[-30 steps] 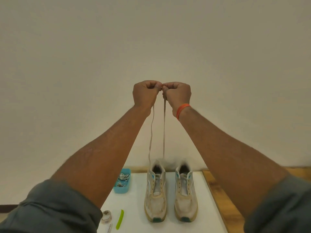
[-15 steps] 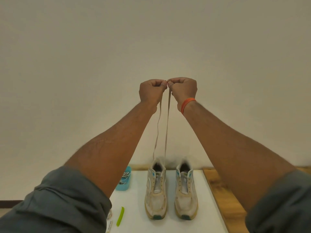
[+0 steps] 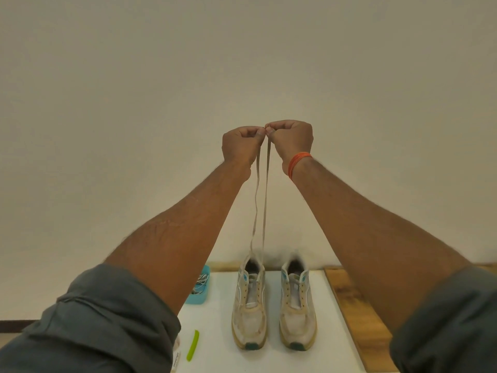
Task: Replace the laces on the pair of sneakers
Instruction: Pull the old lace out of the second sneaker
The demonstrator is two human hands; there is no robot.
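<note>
A beige lace (image 3: 260,200) rose in two strands from the left sneaker (image 3: 250,305), which stood beside the right sneaker (image 3: 296,305) on a white table (image 3: 215,345). The left hand (image 3: 240,146) and right hand (image 3: 293,141), knuckles touching, each pinched one lace end high above. A blue tray (image 3: 200,296) and a green stick (image 3: 193,345) lay to the left.

A plain beige wall (image 3: 242,63) fills most of the view, evenly lit. Below it stands a white table (image 3: 215,332), its far edge against the wall. Right of the table lies a wooden surface (image 3: 357,313).
</note>
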